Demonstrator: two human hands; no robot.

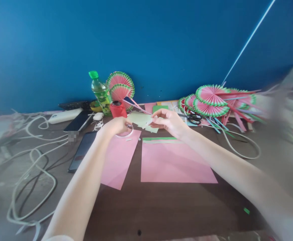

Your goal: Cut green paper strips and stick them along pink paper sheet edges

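My left hand is closed on a roll of white tape above the left pink sheet. To its right, my right hand pinches a small pale strip between thumb and fingers, over light green paper scraps. Below it lies the right pink sheet, with a green strip and a paler band along its top edge. The two hands are apart.
A green-capped bottle, a red container and pink-green paper fans stand near the wall. More fans and black scissors lie right. A tablet, phone and white cables occupy the left.
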